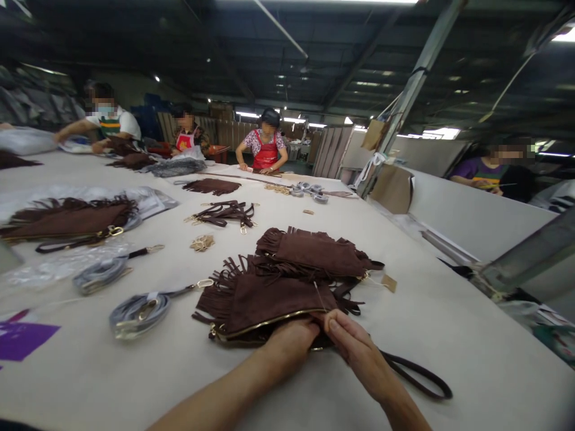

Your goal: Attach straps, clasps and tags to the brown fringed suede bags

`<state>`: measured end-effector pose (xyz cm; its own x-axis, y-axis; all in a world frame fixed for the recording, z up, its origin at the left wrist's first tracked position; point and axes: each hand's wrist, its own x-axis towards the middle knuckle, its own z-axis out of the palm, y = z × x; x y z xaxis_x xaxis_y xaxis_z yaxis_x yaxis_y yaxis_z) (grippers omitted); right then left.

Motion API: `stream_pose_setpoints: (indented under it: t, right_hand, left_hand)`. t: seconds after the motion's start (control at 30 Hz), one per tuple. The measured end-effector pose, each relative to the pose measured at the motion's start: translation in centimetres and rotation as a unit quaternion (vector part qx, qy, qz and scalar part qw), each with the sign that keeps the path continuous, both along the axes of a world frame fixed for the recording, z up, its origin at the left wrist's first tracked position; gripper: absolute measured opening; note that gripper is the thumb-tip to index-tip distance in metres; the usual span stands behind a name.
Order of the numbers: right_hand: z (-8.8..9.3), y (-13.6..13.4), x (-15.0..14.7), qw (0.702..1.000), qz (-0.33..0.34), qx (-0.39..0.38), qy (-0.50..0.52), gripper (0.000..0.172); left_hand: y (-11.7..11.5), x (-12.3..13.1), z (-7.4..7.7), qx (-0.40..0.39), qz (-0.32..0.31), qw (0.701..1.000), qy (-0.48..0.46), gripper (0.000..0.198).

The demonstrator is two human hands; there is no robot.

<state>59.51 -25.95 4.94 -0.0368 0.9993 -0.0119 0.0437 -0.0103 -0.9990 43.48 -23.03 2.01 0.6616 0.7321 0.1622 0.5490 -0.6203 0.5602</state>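
The brown suede fringed pouch with a gold zip (265, 299) lies flat on the white counter (449, 323) at the lower centre of the frame. Both hands are on its near zip edge: the left hand (291, 342) is clenched on it, and the right hand (354, 350) holds the zip's end in a tight fingertip grip. The pouch looks light, soft and floppy, so the stiffer zip seam seems a surer hold than the loose fringe.

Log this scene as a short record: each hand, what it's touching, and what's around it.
left hand: pinches zipper edge of brown fringed bag
right hand: pinches the same edge, beside the left
bag strap: trails right on the table
behind: second fringed bag
left of it: wrapped straps
far end: people working
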Motion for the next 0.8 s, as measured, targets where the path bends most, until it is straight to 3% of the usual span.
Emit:
stream_pose_setpoints:
  t: [0.13,0.27,0.4,0.5,0.6,0.8]
  right_hand:
    - [0.7,1.2,0.6,0.998,0.042,-0.009,0.037,0.033]
    - [0.9,2.6,1.2,0.997,0.058,-0.031,0.051,0.038]
    - [0.3,3.1,2.0,0.997,0.037,-0.024,-0.056,0.047]
    - [0.3,2.9,2.3,0.989,0.036,-0.001,-0.145,0.040]
    - [0.9,2.6,2.3,0.968,0.062,0.033,-0.241,0.029]
    - [1.0,1.7,2.4,0.911,0.100,0.144,-0.373,0.021]
  left_hand:
    - [2.8,0.3,0.7,-0.055,0.064,0.993,-0.083,0.045]
    - [4.2,0.1,0.6,-0.069,0.031,0.989,-0.123,0.041]
    - [4.4,0.2,0.1,-0.058,0.005,0.987,-0.147,0.039]
    - [4.6,0.5,-0.1,-0.049,0.004,0.988,-0.144,0.039]
    - [5.1,0.6,-0.5,-0.077,0.007,0.986,-0.148,0.039]
    - [5.1,0.8,-1.2,-0.147,0.070,0.968,-0.192,0.045]
